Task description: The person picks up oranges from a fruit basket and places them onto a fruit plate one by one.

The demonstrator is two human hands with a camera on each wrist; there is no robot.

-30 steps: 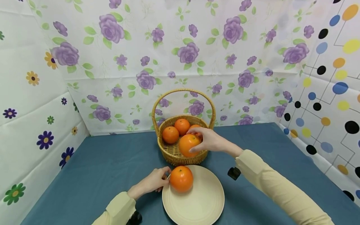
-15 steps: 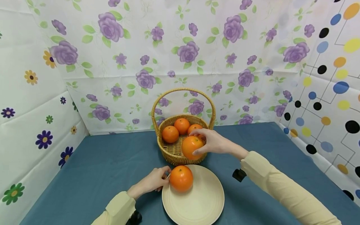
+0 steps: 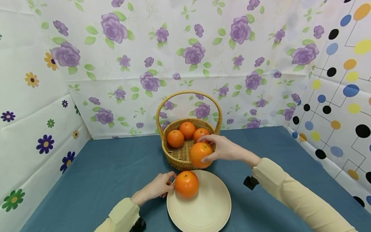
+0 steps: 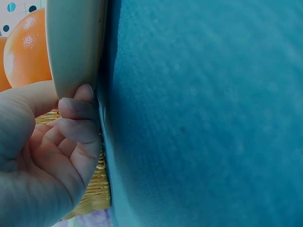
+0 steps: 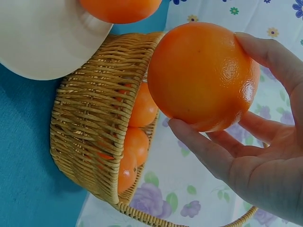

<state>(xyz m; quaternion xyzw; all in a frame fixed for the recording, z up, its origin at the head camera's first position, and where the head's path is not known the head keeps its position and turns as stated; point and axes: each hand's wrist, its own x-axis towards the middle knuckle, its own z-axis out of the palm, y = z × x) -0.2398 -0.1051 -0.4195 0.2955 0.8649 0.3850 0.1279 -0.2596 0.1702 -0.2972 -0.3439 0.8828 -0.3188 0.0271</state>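
Orange in right hand, plate rim in left

My right hand (image 3: 221, 148) holds an orange (image 3: 200, 156), thumb on the near side, fingers round the far side, grip about as wide as the fruit. It's up at the near right of the basket (image 3: 176, 162), just beyond the plate (image 3: 210, 206); can't tell if it touches the basket rim. Three smaller-looking oranges (image 3: 175, 139) sit inside the basket.

My left hand (image 3: 158, 186) pinches the plate's left rim, thumb above, fingertips curled under. Another orange (image 3: 186, 184) rests on the plate, close to that hand.

Handling, my guess: the held orange is firm, fairly light, not fragile. Skin looks glossy, so maybe a bit slippery, and a round thing rolls if let go early. Best hold is across the widest part, thumb opposite fingers, underside left free. Too high and it could squirt out downward. The plate looks stiff and smooth, shallow edge, likely to slide on the blue cloth (image 3: 124, 167); take it by the rim.
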